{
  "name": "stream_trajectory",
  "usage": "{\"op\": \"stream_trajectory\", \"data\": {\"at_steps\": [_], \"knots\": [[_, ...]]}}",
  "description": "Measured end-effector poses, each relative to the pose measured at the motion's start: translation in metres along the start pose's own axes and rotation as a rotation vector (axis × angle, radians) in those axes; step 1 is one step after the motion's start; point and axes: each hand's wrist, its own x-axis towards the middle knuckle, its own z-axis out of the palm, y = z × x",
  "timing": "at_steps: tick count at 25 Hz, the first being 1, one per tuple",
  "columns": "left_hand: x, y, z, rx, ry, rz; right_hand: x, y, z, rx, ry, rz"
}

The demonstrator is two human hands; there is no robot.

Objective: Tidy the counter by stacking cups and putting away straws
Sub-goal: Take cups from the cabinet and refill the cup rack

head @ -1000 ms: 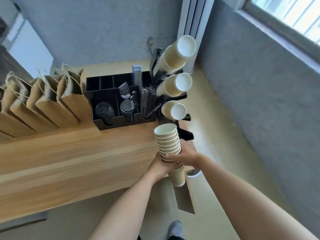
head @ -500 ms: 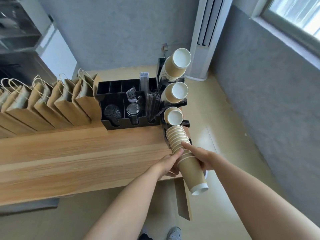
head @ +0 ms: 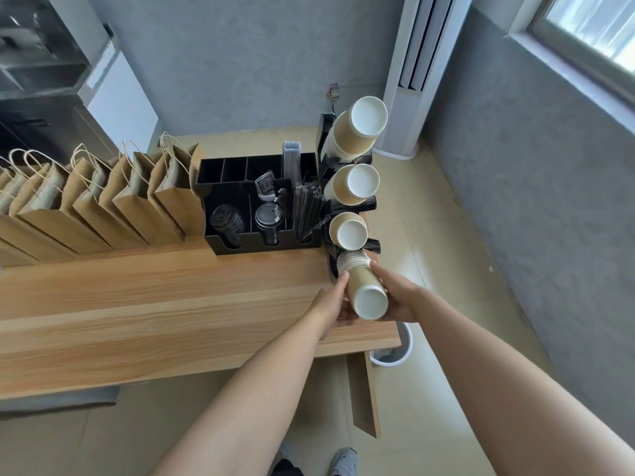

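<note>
My left hand point(head: 332, 300) and right hand point(head: 400, 297) grip nested stack of tan paper cups point(head: 365, 286) lying sideways, rims entering lowest slot of black cup rack point(head: 372, 205).

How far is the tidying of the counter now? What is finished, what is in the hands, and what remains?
Done: three cup stacks already sit in the black rack, and dark straws stand in the organizer.
In hand: the left hand and right hand hold a fourth cup stack at the lowest slot, not yet released.
Left: seating that stack. No loose cups or straws show on the counter.
</note>
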Motion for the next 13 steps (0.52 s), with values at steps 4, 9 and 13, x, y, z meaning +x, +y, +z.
{"op": "stream_trajectory", "data": {"at_steps": [4,9,13], "knots": [[0.002,0.002,0.005,-0.029,0.018,0.044,-0.001,-0.003,0.01,0.028,0.062,-0.1],[0.004,-0.006,0.006,-0.067,0.046,0.082,0.002,0.006,0.015,0.071,0.131,-0.143],[0.009,-0.022,0.005,-0.071,0.137,0.055,0.013,0.024,0.006,0.108,0.279,-0.184]]}}
